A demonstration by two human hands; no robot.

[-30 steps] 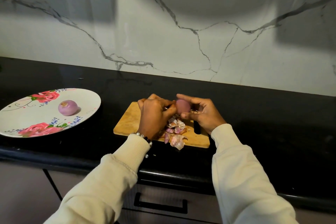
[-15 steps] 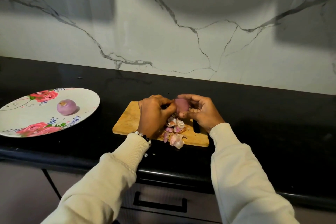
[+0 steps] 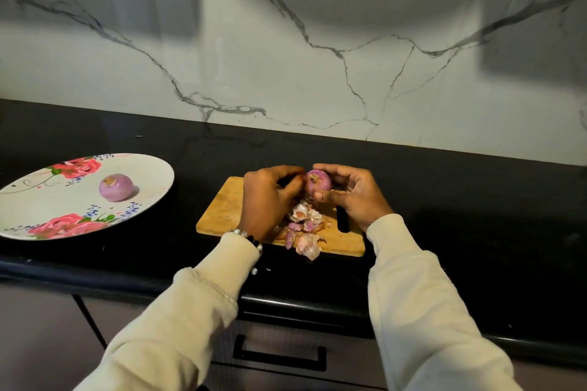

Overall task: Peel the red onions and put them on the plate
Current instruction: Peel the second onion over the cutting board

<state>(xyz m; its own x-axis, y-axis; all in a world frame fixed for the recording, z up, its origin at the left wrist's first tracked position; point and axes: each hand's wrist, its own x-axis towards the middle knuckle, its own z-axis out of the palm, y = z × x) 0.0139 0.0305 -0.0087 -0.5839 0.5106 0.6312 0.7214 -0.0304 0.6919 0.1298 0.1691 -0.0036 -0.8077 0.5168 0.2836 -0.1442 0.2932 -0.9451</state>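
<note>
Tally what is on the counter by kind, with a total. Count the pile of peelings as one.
Red onions: 2, one on the plate, one held in the hands
Plate: 1
Cutting board: 1
Pile of onion peelings: 1
Total: 5

This is looking like a home kitchen. A glossy black countertop [image 3: 444, 200] is running along a wall faced in white marble-look backsplash [image 3: 317, 57] with grey veins. Under the counter edge a drawer front with a dark bar handle [image 3: 279, 355] is showing. A wooden cutting board [image 3: 222, 213] is lying on the counter with papery onion skins [image 3: 305, 232] piling on it, and a flower-patterned plate [image 3: 38, 206] is sitting to the left, carrying a peeled red onion [image 3: 116, 187]. A person in cream sleeves [image 3: 428, 311] is standing at the counter working.
</note>
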